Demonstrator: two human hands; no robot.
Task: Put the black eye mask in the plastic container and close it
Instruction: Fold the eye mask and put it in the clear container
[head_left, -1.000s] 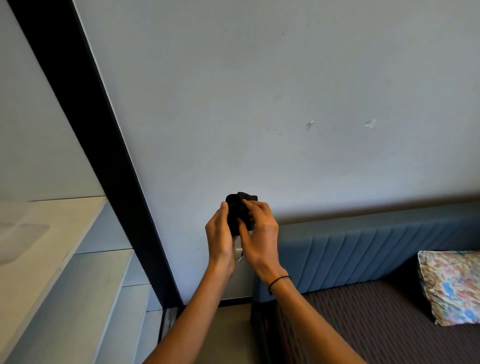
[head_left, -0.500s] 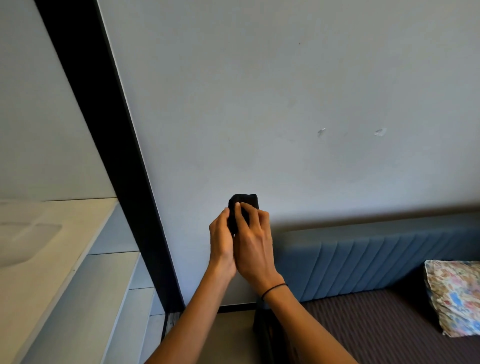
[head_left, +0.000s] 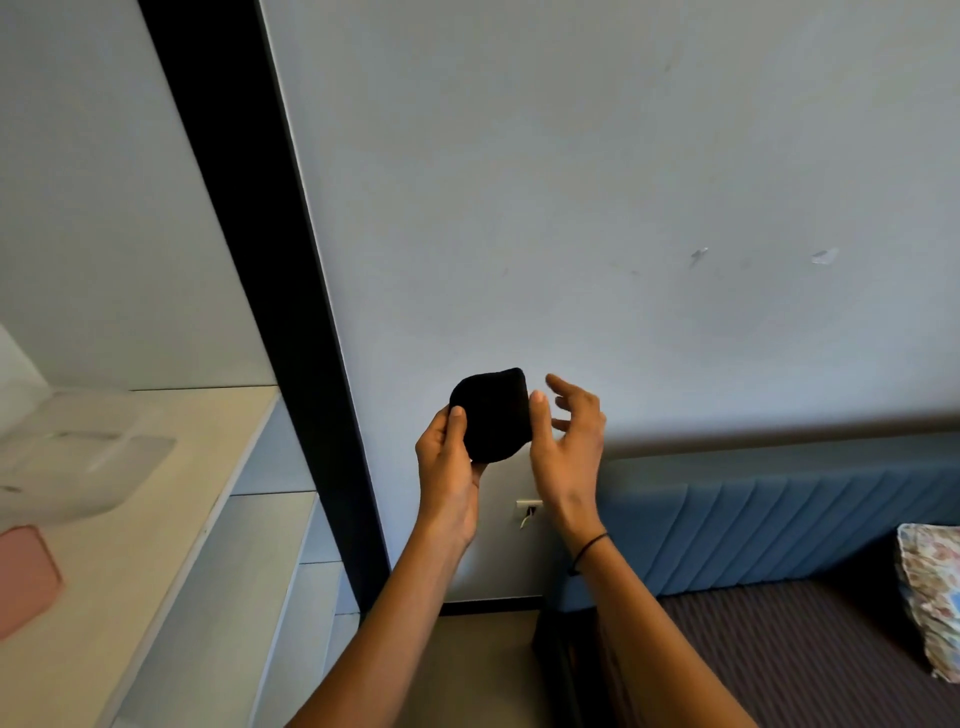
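The black eye mask (head_left: 491, 415), folded into a rounded pad, is held up in the air in front of the grey wall (head_left: 571, 182), well above the floor. It is gripped along its left and lower edge by the left hand (head_left: 449, 467), thumb laid on the near face and fingers hidden behind it. The right hand (head_left: 569, 441) is seen just beside the mask's right edge; its thumb tip is touching or nearly touching that edge, which cannot be told for certain, while the other fingers are spread apart and closed on nothing. A thin black band (head_left: 589, 548) is worn on the right wrist.

The clear plastic container (head_left: 78, 457) is found far to the left, resting on the pale shelf top (head_left: 171, 530), well apart from the mask; its outline is blurred, and whether its lid is on cannot be told. A pink flat item (head_left: 23, 577) is lying just in front of it. A black vertical post (head_left: 270, 286) is set between shelf and wall. A small wall socket (head_left: 529, 506) is visible below the hands. To the right, a blue padded headboard (head_left: 779, 519), a dark striped mattress (head_left: 805, 665) and a floral pillow (head_left: 930, 597) are noted.
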